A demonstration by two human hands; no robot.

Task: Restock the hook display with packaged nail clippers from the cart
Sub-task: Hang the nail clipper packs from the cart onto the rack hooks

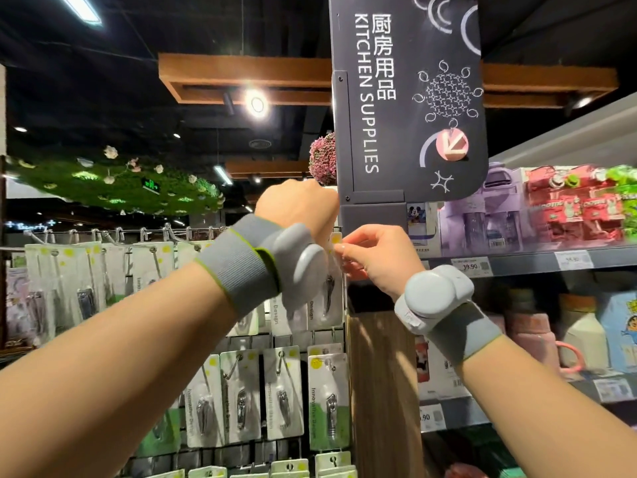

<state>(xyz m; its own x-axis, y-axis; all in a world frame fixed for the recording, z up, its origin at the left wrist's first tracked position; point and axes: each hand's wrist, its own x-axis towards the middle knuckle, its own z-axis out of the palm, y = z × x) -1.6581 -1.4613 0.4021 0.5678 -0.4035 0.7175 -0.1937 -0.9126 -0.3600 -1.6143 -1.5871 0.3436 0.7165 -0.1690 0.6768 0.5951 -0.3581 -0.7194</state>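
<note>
We have both hands raised to the top right corner of the black hook display (241,339). Our right hand (375,257) pinches the upper edge of a clear-fronted white card package holding a steel nail clipper (329,288) between thumb and fingertips, just by its hang hole. Our left hand (296,208) is turned away from us, so we cannot tell how its fingers lie. The package hangs between the two hands, at the top row's last hook, partly hidden by the grey wrist strap (248,263).

We judge the package light and thin, its card stiff enough to steer by one edge but easily bent, its plastic front slippery. Holding the card top beside the hole seems best.
</note>
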